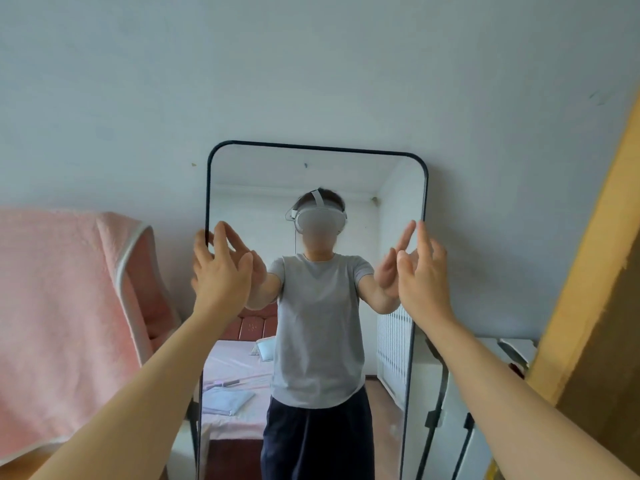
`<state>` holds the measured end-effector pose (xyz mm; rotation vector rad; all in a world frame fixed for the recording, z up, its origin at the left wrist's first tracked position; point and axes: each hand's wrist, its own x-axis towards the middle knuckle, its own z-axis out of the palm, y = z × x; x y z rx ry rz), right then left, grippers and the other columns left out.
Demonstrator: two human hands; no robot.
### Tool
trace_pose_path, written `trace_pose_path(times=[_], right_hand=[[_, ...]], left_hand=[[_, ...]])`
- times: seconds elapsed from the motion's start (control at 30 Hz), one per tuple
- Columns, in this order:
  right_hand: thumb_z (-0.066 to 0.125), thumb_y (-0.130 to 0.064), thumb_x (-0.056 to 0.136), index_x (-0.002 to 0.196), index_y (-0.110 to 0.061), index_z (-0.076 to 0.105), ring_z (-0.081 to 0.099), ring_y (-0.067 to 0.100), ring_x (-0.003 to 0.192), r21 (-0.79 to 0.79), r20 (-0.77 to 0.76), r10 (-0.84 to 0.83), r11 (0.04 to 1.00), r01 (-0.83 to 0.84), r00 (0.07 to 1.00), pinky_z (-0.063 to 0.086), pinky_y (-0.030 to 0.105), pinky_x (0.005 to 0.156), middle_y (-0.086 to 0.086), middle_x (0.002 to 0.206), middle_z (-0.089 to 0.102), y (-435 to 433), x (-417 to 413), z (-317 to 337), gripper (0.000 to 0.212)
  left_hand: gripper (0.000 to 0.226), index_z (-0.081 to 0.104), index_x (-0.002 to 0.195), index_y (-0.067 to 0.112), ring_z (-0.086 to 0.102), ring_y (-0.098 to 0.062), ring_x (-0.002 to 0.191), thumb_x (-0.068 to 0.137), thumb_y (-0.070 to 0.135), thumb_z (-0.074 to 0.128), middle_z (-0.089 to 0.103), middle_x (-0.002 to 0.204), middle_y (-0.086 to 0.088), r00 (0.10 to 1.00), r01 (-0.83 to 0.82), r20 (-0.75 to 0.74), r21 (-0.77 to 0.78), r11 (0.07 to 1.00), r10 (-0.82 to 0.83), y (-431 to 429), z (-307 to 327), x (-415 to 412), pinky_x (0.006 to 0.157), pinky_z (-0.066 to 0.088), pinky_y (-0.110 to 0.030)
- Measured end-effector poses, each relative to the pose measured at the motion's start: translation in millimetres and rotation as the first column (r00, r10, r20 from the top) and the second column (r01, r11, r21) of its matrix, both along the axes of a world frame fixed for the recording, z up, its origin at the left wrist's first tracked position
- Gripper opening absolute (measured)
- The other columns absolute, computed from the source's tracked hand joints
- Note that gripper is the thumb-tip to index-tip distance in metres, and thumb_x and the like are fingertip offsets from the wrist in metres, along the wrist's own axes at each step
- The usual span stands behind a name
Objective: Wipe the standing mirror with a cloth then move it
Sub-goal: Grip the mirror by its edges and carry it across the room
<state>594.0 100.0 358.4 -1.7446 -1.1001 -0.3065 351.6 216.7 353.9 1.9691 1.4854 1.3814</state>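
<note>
The standing mirror (311,174) is tall, with a thin dark frame and rounded corners, and leans against the pale wall straight ahead. My left hand (220,268) is at its left edge with fingers spread, holding nothing. My right hand (420,268) is at the right edge, fingers apart and also empty. Whether either hand touches the frame is unclear. The glass reflects a person in a grey T-shirt with both arms stretched out. On the bed in the reflection lies a folded pale cloth (227,400).
A pink blanket (65,317) hangs over something at the left, close to the mirror. A yellow-brown door edge or panel (588,289) rises at the right. White furniture with dark legs (460,393) stands low at the right beside the mirror.
</note>
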Motion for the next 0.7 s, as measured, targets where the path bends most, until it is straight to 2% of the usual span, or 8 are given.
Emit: trace_pose_path(times=[0.07,0.13,0.2,0.27,0.37,0.5,0.6,0.7], right_hand=[[0.033,-0.026,0.102,0.151,-0.02,0.014,0.031,0.023,0.136,0.025,-0.122,0.052,0.998,-0.049,0.991,0.029,0.027,0.102,0.008,0.153,0.026,5.7,2.5,0.6,0.053],[0.029,-0.026,0.103,0.148,-0.014,0.024,0.039,0.027,0.132,0.043,-0.254,0.042,0.999,-0.032,0.966,0.032,0.028,0.098,0.012,0.147,0.039,12.0,7.8,1.4,0.047],[0.028,-0.024,0.102,0.128,-0.011,0.047,0.049,0.033,0.119,0.109,-0.329,0.057,0.994,-0.023,0.943,0.036,0.031,0.087,0.016,0.121,0.057,19.4,12.9,-1.2,0.034],[0.029,-0.025,0.102,0.101,-0.012,0.05,0.055,0.033,0.104,0.187,-0.359,0.078,0.982,-0.011,0.93,0.037,0.03,0.078,0.01,0.095,0.055,28.8,18.3,-8.7,0.024],[0.029,-0.029,0.102,0.1,-0.009,0.051,0.056,0.032,0.1,0.243,-0.377,0.072,0.97,0.023,0.923,0.042,0.035,0.084,0.005,0.093,0.054,38.6,21.8,-15.2,0.03],[0.029,-0.03,0.101,0.098,-0.013,0.052,0.057,0.031,0.095,0.279,-0.393,0.057,0.958,0.06,0.918,0.043,0.037,0.085,0.006,0.092,0.056,38.1,18.9,-14.6,0.029],[0.029,-0.033,0.101,0.095,-0.02,0.047,0.053,0.022,0.09,0.295,-0.389,0.052,0.953,0.071,0.92,0.043,0.039,0.088,0.004,0.093,0.055,30.8,14.1,-14.1,0.023],[0.03,-0.03,0.101,0.091,-0.021,0.044,0.05,0.02,0.086,0.301,-0.39,0.045,0.95,0.081,0.92,0.043,0.036,0.083,0.004,0.089,0.053,20.2,7.3,-11.1,0.02]], left_hand=[[0.06,0.014,0.145,0.029,0.028,-0.034,0.132,0.093,0.029,0.044,0.014,0.152,-0.008,0.997,0.025,0.068,0.014,1.0,-0.026,5.2,-0.1,1.6,0.107,0.027,-0.048],[0.059,0.014,0.144,0.034,0.033,-0.036,0.128,0.093,0.032,0.043,0.021,0.147,-0.01,0.996,0.025,0.085,0.028,0.999,-0.028,11.7,-1.4,2.3,0.105,0.032,-0.05],[0.057,0.011,0.143,0.042,0.041,-0.038,0.12,0.094,0.037,0.038,0.029,0.14,-0.014,0.996,0.018,0.087,0.016,1.0,-0.019,17.2,-1.8,1.3,0.101,0.037,-0.053],[0.054,0.006,0.142,0.051,0.05,-0.038,0.105,0.095,0.039,0.032,0.038,0.122,-0.014,0.994,0.029,0.104,-0.009,1.0,-0.028,19.7,-0.8,-1.2,0.094,0.042,-0.05],[0.052,0.004,0.141,0.057,0.053,-0.034,0.084,0.099,0.036,0.026,0.038,0.104,-0.009,0.993,0.043,0.114,-0.031,0.999,-0.039,21.2,0.6,-5.7,0.081,0.042,-0.039],[0.05,0.009,0.141,0.057,0.048,-0.021,0.071,0.101,0.031,0.024,0.04,0.102,-0.008,0.99,0.066,0.126,0.0,0.998,-0.066,16.5,1.9,-10.8,0.075,0.034,-0.03],[0.05,0.012,0.138,0.06,0.048,-0.012,0.069,0.101,0.03,0.024,0.042,0.102,-0.008,0.984,0.063,0.164,0.027,0.998,-0.066,9.3,1.1,-15.1,0.075,0.034,-0.029],[0.052,0.012,0.135,0.066,0.052,-0.021,0.076,0.101,0.029,0.024,0.051,0.103,-0.013,0.979,0.065,0.189,0.05,0.997,-0.073,5.9,-1.2,-19.5,0.074,0.038,-0.032]])
